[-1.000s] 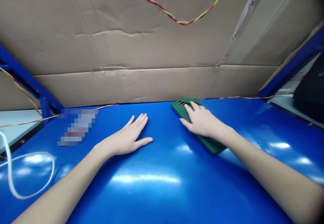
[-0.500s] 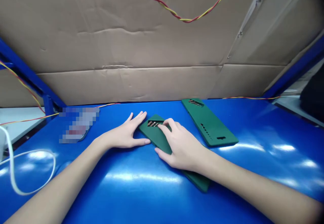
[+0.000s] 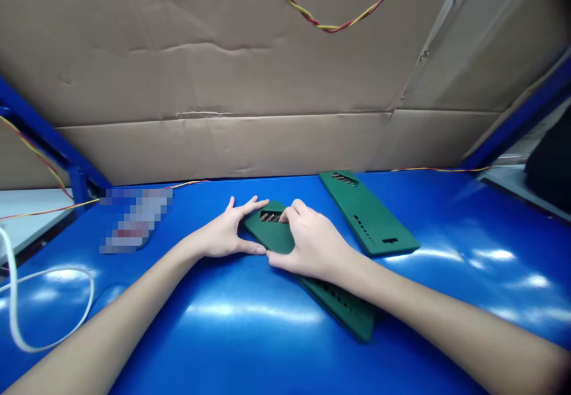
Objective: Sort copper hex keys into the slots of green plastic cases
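Both hands are on the near green panel (image 3: 276,237), which lies flat on the blue desk (image 3: 250,335) dead centre, running from about 11 o'clock down to 5 o'clock. The left hand (image 3: 227,234) sits at its 9 o'clock edge, fingers (image 3: 250,206) spread loosely, with the thumb tucked against the panel's near side, so it's more of a flat brace than a real grip. The right hand (image 3: 312,243) lies on top of the panel, palm down, fingers curled over the slotted vent end at the far tip and thumb at the panel's left edge beside the left thumb. Can't tell if it's actually pinching the panel or just pressing on it.

A second panel (image 3: 368,216), same green with the same vents and row of small holes, lies at 2 o'clock from the hands, a little apart and at roughly the same angle. Over at 9 o'clock there's a blurred-out patch (image 3: 134,222) on the desk, and a white cable (image 3: 18,323) loops at the left edge. Cardboard (image 3: 267,85) walls off the back, with a red and yellow twisted wire (image 3: 328,26) drooping across it at 12 o'clock.
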{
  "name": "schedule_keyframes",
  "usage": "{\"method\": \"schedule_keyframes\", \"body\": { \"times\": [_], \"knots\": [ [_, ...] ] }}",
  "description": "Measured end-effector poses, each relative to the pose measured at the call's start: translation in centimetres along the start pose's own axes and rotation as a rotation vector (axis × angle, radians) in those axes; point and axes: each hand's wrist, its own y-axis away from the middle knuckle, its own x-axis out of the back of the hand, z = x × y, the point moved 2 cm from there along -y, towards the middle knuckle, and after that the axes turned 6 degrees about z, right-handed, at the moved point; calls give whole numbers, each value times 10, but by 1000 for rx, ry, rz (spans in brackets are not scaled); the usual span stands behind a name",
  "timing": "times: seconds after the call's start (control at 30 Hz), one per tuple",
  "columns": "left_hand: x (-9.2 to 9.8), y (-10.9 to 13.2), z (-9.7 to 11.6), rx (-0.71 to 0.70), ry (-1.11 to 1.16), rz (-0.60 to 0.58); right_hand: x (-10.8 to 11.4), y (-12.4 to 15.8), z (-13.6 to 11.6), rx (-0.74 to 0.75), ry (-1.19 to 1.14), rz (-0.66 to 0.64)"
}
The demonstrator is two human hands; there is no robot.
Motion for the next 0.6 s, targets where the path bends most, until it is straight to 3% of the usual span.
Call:
{"method": "schedule_keyframes", "body": {
  "times": [0.23, 0.5, 0.6],
  "knots": [
    [-1, 0, 2, -38, 81, 14, 16, -7, 7, -83, -132, 4],
    [1, 4, -4, -36, -12, 44, 38, -13, 42, -312, -596, -63],
    [9, 9, -6, -16, -76, 34, 46, -13, 55, -229, -547, -75]
  ]
}}
